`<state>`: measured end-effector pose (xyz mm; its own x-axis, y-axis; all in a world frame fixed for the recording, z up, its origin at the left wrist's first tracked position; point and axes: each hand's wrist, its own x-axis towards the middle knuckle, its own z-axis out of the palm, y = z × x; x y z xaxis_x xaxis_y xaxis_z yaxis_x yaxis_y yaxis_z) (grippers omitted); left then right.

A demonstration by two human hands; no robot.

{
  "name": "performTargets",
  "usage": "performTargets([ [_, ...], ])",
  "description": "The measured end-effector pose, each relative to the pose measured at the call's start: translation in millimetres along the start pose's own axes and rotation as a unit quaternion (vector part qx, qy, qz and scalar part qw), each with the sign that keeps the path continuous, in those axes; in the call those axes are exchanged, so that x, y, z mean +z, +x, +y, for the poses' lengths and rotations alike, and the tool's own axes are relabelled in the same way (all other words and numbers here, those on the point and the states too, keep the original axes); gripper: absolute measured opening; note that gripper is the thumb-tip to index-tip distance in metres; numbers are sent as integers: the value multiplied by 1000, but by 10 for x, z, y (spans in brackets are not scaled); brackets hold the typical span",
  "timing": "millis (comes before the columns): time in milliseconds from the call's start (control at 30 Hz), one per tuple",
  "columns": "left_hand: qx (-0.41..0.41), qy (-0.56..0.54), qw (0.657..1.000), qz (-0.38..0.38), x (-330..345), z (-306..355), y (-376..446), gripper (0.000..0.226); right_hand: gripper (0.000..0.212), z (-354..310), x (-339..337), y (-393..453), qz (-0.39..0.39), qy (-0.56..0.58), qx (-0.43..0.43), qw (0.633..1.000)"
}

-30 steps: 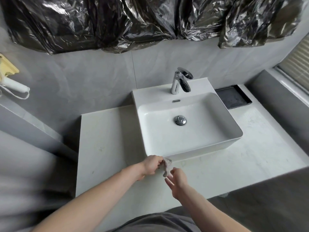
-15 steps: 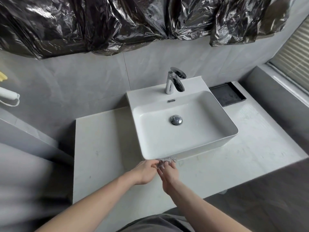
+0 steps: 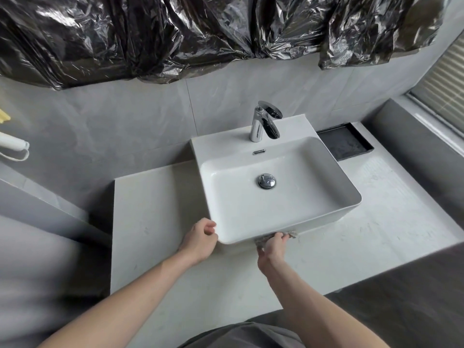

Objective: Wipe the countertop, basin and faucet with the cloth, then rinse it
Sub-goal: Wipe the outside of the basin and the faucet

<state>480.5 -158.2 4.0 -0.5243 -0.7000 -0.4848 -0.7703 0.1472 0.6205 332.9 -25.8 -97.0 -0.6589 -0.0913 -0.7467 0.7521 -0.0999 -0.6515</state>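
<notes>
A white rectangular basin (image 3: 349, 194) stands on the pale stone countertop (image 3: 155, 217), with a chrome faucet (image 3: 263, 124) at its back and a chrome drain plug (image 3: 266, 181) in its bottom. My right hand (image 3: 272, 247) holds a small grey cloth (image 3: 291, 234) on the countertop against the foot of the basin's front wall; most of the cloth is hidden under the hand. My left hand (image 3: 199, 238) sits at the basin's front left corner, fingers loosely curled with nothing in them.
A black tray (image 3: 344, 144) lies on the countertop right of the basin. Black plastic sheeting (image 3: 200, 33) covers the wall above. A white handle (image 3: 12, 144) hangs at the far left. A window ledge (image 3: 426, 126) rises on the right.
Both hands held the cloth together in front of the basin. Now my left hand has let go and moved left to the basin corner, while my right hand has slid the cloth rightward.
</notes>
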Motion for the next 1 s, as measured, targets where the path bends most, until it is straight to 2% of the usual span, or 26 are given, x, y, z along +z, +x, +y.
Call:
performTargets([
  [67, -20, 24, 999, 20, 16, 29, 66, 49, 52, -27, 99, -141, -6, 41, 34, 999],
  [133, -34, 23, 999, 6, 78, 86, 132, 57, 46, 74, 188, -337, -31, 66, 73, 995],
  [233, -56, -16, 998, -3, 204, 134, 226, 42, 32, 205, 283, -599, -79, 89, 137, 983],
  [300, -68, -15, 998, 1, 256, 139, 257, 41, 26, 180, 272, -615, -108, 95, 160, 977],
  [400, -74, -24, 997, 2, 287, 131, 271, 50, 28, -31, 115, -451, -131, 99, 152, 975],
  [567, -88, -55, 995, -6, 277, 27, 354, 62, 26, -805, -272, -75, -95, 97, 56, 989],
  [667, -82, -66, 994, 0, 267, 80, 303, 57, 24, -1202, -413, 81, -63, 71, 27, 995],
  [733, -75, -70, 995, 6, 281, 126, 273, 48, 29, -1175, -411, 228, -20, 18, 11, 1000],
  [800, -73, -69, 995, 11, 300, 146, 267, 44, 23, -1015, -338, 255, 3, -31, 13, 999],
  [867, -75, -69, 995, 18, 325, 137, 291, 47, 23, -808, -221, 182, -15, -42, 51, 998],
  [933, -78, -68, 994, 27, 338, 141, 306, 52, 19, -699, -138, 18, -55, -10, 84, 995],
  [1000, -85, -59, 994, 35, 359, 151, 319, 56, 24, -730, -169, -41, -84, 18, 105, 991],
])
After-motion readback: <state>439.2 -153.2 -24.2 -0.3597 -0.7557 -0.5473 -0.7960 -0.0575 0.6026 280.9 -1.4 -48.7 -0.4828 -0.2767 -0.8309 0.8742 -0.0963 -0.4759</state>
